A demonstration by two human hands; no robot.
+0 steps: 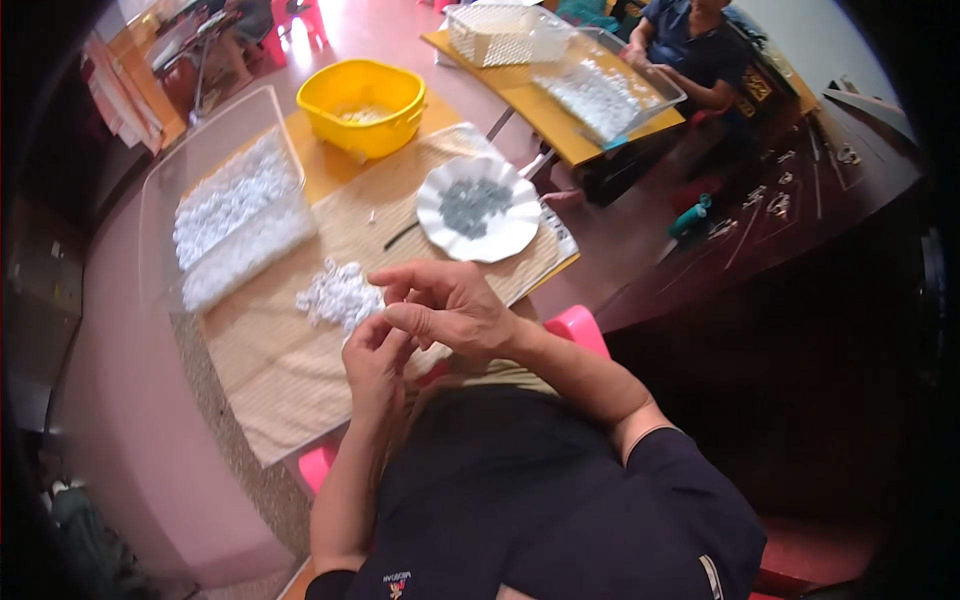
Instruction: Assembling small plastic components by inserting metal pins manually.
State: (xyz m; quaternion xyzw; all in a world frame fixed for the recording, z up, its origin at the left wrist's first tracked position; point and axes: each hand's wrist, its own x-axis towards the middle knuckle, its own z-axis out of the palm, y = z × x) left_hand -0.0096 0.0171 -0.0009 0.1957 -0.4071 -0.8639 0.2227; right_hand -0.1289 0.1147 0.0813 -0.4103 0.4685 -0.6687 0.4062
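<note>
My left hand [376, 368] and my right hand [455, 308] meet over the near edge of the cloth-covered table. The left fingers are pinched together just under the right thumb. My right hand is curled, its index finger bent outward above the left fingertips. Whatever they hold, if anything, is too small to make out. Right behind the fingertips lies a loose pile of small white pieces [338, 292]. Farther back, a white scalloped plate [432, 214] carries many small grey pieces [476, 206]. A short black stick-like item [401, 236] lies beside the plate.
A clear plastic bin [160, 190] with white pieces stands at the left, partly split by a divider. Behind the cloth [275, 385] is a yellow tub [362, 140]. Another person [690, 45] sits at a second table [560, 125] with trays. Pink stool edges [580, 328] show beside me.
</note>
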